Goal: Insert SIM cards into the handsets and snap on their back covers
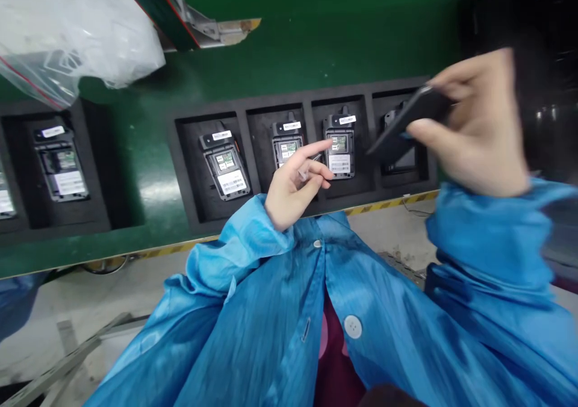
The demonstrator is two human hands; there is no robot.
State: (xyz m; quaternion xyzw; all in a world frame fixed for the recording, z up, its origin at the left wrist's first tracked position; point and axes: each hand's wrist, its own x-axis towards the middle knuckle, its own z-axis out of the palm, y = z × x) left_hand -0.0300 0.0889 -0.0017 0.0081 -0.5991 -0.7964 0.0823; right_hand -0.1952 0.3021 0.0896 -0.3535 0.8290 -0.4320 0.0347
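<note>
My right hand (pixel 478 124), a little blurred, pinches a thin black flat panel (pixel 409 121) between thumb and fingers, tilted above the rightmost tray pocket. Under it lies a partly covered handheld device (pixel 400 160). My left hand (pixel 295 187) hovers over the pockets left of that, index finger stretched toward an open-backed device (pixel 341 148) with a white label and green circuit board showing. Its thumb and other fingers close together around something small and clear that I cannot make out. Another device (pixel 288 142) is partly hidden behind this hand.
A black foam tray (pixel 180 172) holds these devices; one more (pixel 226 166) sits in its left pocket. A second foam tray (pixel 97 172) stands further left with another device (pixel 63 166). Clear plastic bags (pixel 90 27) lie upper left, near a metal bracket (pixel 212 31) on the green bench (pixel 316 52).
</note>
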